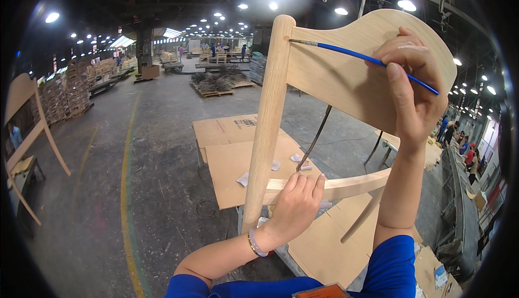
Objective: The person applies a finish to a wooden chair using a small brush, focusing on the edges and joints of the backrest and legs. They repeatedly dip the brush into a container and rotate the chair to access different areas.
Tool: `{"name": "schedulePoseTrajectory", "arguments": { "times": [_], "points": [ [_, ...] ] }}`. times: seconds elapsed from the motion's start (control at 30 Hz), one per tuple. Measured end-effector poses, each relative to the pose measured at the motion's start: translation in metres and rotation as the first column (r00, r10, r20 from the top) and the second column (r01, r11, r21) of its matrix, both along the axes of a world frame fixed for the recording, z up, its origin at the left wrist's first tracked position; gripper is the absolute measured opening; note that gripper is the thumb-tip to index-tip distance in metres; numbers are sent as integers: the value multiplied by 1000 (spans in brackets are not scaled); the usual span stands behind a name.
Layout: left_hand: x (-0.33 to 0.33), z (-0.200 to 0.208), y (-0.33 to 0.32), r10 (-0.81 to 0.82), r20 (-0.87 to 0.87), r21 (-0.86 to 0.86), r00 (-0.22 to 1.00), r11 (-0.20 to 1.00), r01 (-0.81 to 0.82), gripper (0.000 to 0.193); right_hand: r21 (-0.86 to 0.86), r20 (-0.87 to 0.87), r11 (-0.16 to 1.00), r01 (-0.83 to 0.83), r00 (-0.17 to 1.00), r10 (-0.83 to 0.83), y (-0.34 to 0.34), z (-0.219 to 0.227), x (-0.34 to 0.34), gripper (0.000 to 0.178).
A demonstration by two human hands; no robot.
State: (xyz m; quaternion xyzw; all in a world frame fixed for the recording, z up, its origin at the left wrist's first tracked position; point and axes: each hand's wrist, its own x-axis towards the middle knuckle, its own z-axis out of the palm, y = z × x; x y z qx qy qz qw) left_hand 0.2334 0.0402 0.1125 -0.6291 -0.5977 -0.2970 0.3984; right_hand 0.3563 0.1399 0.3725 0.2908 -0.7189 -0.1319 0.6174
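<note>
In front of me stands a pale wooden chair frame (268,119) with a round post and a broad curved backrest (335,65). Between the fingers and thumb of my right hand (413,76) is a thin paintbrush (348,52) with a blue handle. Its bristle tip meets the joint where the backrest runs into the post, near the top. Lower down, my left hand (294,206) is wrapped over the curved wooden rail (351,186) close to the post. The hand hides part of that rail.
Cardboard sheets (230,160) with white scraps (275,165) cover a table beyond the chair. Another wooden chair frame (24,130) stands at far left. A conveyor (459,211) runs along the right, with people (470,152) beside it. Dark bundled material (219,81) lies on pallets farther back.
</note>
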Motion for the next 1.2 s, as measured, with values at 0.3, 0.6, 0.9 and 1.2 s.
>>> {"name": "schedulePoseTrajectory", "arguments": {
  "times": [0.3,0.6,0.9,1.2],
  "points": [
    [-10,1,1,2,3,8,1000,1000,-2,41,-5,-5,1000,-18,1000,18,0,-1,-13,8],
    [-20,3,-4,13,17,7,1000,1000,-13,42,8,3,999,-35,999,35,-1,3,-24,8],
    [-28,2,-3,17,12,15,1000,1000,-17,43,-56,-74,980,-193,979,189,8,0,-28,13],
    [-46,5,-2,2,59,17,998,1000,-3,42,-125,-387,906,-405,861,331,31,-30,-16,29]
  ]
}}
